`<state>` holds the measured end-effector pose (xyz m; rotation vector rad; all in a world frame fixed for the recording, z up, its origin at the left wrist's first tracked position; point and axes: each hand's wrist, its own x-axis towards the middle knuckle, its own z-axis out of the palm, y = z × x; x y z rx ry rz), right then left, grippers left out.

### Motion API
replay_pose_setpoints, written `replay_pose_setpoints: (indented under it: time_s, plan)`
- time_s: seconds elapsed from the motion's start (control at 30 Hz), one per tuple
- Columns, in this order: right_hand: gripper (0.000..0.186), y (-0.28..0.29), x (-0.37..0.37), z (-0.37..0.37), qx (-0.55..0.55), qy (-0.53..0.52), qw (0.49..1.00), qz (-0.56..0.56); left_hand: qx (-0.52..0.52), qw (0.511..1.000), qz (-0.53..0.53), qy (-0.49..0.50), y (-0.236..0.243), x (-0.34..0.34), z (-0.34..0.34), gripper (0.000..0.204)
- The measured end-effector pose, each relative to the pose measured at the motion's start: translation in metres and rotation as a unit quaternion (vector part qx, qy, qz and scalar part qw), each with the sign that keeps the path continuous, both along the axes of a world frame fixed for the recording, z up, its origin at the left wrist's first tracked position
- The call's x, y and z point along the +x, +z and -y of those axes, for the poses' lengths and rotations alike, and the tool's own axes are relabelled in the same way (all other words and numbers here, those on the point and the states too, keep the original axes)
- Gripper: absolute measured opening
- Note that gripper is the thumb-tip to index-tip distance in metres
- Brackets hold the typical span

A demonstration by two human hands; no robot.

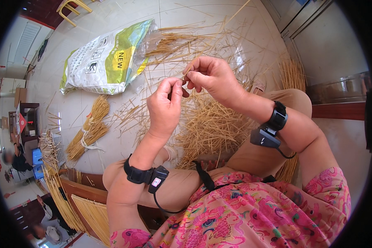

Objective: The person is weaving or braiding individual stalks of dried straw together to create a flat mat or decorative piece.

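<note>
My left hand (165, 105) is raised in front of me, its thumb and forefinger pressed together in a pinch. Fingertip to fingertip with it, my right hand (215, 79) pinches a thin piece of straw (188, 70). The short bit that shows is tan and slanted; the fingers hide the rest, and its lower end reaches the left fingertips. Below both hands, a loose heap of cut straw (213, 128) lies on the floor between my legs. Black bands with small devices are strapped round both forearms.
A white and green plastic sack (107, 60) lies at the far left, with straw stalks (173, 41) by its mouth. Nearer stands a tied straw bundle (89, 128). More straw leans by the metal cabinet (330, 45) at right. A wooden frame (91, 211) is at lower left; people sit beyond.
</note>
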<state>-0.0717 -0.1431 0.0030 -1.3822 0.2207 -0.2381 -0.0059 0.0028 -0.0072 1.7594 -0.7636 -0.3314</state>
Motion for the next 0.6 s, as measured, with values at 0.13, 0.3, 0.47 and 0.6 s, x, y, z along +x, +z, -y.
replay_pose_setpoints:
  time_s: [0.13, 0.3, 0.47, 0.6]
  plan:
    - [0.009, -0.0013, -0.0003, -0.0013, 0.003, -0.01, 1.0, 0.004, -0.004, 1.0, 0.004, -0.001, 0.0019, -0.002, 0.0011, 0.015]
    - [0.009, 0.0011, -0.0012, -0.0036, 0.014, -0.019, 1.0, -0.001, -0.005, 0.999, 0.025, 0.023, 0.0022, -0.0017, 0.0008, 0.013]
    - [0.009, 0.0001, -0.0016, -0.0035, 0.009, -0.022, 1.0, -0.01, 0.003, 0.999, 0.027, 0.016, 0.0022, -0.003, 0.0009, 0.012]
    - [0.009, 0.0003, -0.0018, -0.0034, 0.003, -0.023, 1.0, -0.005, 0.01, 0.999, 0.031, 0.005, 0.0005, -0.0023, -0.0001, 0.012]
